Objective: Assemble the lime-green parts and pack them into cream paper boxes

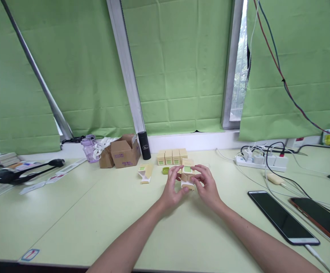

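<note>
Between my hands is a small cream-coloured carton [187, 176] with a green square on it, its end flap folded out toward me. My left hand [173, 186] grips its left side, thumb low near the flap. On the other side my right hand [206, 185] has its fingers on the carton's right edge and flap. Just behind my left hand lies a small green item [165, 170], partly hidden. To the left rests another cream carton [145, 173] with its near end unfolded. Several matching cartons [168, 157] stand in a row behind.
A brown cardboard box [124, 153], a black cylinder [144, 145] and a purple bottle [89, 149] stand at the back left. Black headphones [28, 172] lie far left. On the right are a power strip [261, 163], trailing cables and a phone [283, 216].
</note>
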Motion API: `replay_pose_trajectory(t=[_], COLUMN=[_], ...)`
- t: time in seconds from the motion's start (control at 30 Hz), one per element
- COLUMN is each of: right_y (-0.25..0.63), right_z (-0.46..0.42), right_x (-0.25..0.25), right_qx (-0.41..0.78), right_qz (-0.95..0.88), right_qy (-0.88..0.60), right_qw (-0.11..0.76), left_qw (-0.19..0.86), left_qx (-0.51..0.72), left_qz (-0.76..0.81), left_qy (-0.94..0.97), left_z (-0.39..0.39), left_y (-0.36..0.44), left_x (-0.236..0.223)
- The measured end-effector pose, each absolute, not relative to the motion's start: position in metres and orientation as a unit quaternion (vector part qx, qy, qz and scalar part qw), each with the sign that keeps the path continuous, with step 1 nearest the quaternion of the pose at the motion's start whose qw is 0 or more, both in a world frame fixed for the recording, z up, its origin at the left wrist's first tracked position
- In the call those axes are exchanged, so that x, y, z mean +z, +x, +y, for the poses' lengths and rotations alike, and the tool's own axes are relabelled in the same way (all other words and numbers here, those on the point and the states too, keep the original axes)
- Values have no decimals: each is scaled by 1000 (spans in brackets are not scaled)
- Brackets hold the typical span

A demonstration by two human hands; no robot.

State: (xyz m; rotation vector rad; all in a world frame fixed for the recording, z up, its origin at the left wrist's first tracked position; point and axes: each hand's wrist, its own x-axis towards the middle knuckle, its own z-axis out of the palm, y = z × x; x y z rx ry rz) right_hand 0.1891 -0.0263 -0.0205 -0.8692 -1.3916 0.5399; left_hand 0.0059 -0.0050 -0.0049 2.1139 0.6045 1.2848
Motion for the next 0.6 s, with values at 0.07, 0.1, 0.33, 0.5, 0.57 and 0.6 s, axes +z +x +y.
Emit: replay_pose_trajectory(t=[0.07, 0.1, 0.33, 0.5, 0.57, 0.6], right_y=[189, 188, 187, 187, 187, 187], right_z=[-27, -27, -31, -34, -34, -34], right_x=[-21, -21, -20, -19, -20, -20], right_qx=[239, 239, 231, 221, 218, 217], right_qz=[-617, -620, -646, -658, -664, -666], right_qy=[-382, -381, -363, -348, -345, -343], right_qw=[645, 643, 630, 630, 627, 625], left_qw=[301, 308, 378, 435, 450, 457], left_qx=[491, 495, 525, 531, 533, 534], left_qz=[232, 235, 241, 241, 238, 237], left_qy=[784, 778, 724, 686, 676, 671], left_z=[-4, -4, -1, -2, -2, -2], left_y=[6, 6, 7, 8, 8, 8], left_x=[-5, -6, -9, -6, -6, -6])
